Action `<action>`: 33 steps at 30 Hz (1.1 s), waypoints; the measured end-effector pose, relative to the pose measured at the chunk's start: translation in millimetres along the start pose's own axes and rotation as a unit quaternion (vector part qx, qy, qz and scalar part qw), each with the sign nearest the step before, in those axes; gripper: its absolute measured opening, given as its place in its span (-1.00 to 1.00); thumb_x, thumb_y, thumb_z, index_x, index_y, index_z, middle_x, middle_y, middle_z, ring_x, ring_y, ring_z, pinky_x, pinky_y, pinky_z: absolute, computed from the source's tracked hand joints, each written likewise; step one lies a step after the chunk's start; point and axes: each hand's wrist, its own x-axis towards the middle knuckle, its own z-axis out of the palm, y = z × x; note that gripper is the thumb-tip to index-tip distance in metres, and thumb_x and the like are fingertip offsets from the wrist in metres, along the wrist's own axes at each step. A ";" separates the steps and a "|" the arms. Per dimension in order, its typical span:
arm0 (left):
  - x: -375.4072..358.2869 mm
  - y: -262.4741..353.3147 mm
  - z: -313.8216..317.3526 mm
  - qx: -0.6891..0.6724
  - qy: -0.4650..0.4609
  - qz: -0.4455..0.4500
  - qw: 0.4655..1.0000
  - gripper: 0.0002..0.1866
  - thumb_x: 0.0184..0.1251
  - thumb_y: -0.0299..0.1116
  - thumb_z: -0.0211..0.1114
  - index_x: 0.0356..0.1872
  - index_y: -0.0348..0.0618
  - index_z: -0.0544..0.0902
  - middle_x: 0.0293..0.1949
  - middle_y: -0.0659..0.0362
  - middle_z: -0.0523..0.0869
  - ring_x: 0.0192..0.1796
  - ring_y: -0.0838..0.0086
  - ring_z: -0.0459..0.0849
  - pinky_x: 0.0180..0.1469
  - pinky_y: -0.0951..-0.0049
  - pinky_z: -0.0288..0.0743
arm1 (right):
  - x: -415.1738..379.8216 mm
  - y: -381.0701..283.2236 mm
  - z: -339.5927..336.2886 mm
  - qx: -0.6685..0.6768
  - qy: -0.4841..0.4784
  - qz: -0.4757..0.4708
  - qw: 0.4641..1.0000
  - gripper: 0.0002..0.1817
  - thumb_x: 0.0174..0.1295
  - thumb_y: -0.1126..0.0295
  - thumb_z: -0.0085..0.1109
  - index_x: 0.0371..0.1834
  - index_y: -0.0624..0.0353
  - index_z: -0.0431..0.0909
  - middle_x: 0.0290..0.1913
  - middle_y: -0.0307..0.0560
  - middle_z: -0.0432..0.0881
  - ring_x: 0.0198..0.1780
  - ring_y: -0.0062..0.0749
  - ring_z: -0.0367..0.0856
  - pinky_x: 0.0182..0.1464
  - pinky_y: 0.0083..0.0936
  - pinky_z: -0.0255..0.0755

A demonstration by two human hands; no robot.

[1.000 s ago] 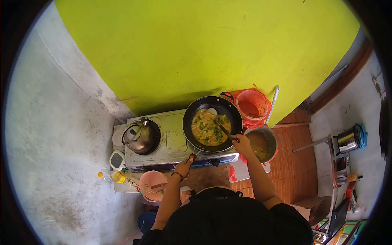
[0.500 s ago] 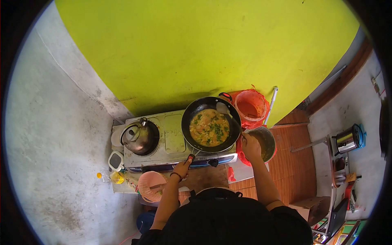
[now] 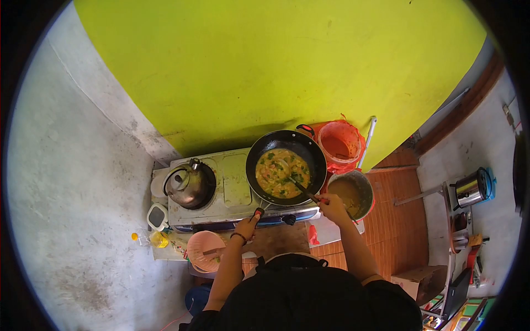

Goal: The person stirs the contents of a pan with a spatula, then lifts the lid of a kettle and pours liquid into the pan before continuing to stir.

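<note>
A black frying pan (image 3: 314, 153) sits on the right burner of a steel gas stove (image 3: 234, 185), holding a yellow-orange dish with green bits (image 3: 281, 172). My right hand (image 3: 333, 206) grips the handle of a spatula (image 3: 298, 185) whose blade lies in the food. My left hand (image 3: 248, 225) grips the pan's handle (image 3: 259, 212) at the stove's front edge.
A metal kettle (image 3: 186, 185) stands on the left burner. A steel pot of brownish liquid (image 3: 356, 193) and a red bucket (image 3: 340, 142) stand right of the pan. A pink bowl (image 3: 203, 251), a small yellow bottle (image 3: 157, 239) and a white container (image 3: 158, 217) lie front left. Green wall behind.
My right hand swung the spatula from the pan's far right rim back down into the food. The left hand stays on the handle.
</note>
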 end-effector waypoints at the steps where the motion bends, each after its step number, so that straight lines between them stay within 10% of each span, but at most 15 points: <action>1: 4.0 -3.3 -0.4 0.003 -0.002 -0.001 1.000 -0.34 0.30 0.31 0.12 -0.35 -0.24 0.53 -0.62 0.16 0.49 -0.63 0.45 0.48 -0.57 0.40 0.38 | -3.6 0.9 -1.0 -0.026 0.015 -0.035 0.999 -0.65 0.09 0.48 0.22 0.00 0.18 0.65 -0.54 -0.02 0.61 -0.48 -0.47 0.58 -0.38 -0.47 0.45; 12: 3.7 -2.1 -2.2 0.009 -0.014 -0.005 1.000 -0.36 0.30 0.31 0.12 -0.36 -0.23 0.52 -0.62 0.16 0.50 -0.64 0.47 0.48 -0.57 0.42 0.39 | -48.2 -24.2 -54.7 -0.207 0.122 -0.171 0.956 -0.66 -0.03 0.47 0.31 -0.10 0.14 0.68 -0.29 0.07 0.67 -0.23 -0.06 0.67 -0.13 -0.30 0.52; 33: -0.9 0.3 -0.9 -0.018 -0.016 -0.009 1.000 -0.37 0.28 0.32 0.14 -0.40 -0.18 0.49 -0.62 0.20 0.46 -0.66 0.50 0.40 -0.60 0.45 0.30 | -50.4 -33.5 -40.7 -0.204 0.140 -0.123 0.961 -0.67 -0.05 0.58 0.17 -0.14 0.16 0.63 -0.29 0.14 0.59 -0.17 0.12 0.57 -0.11 -0.12 0.45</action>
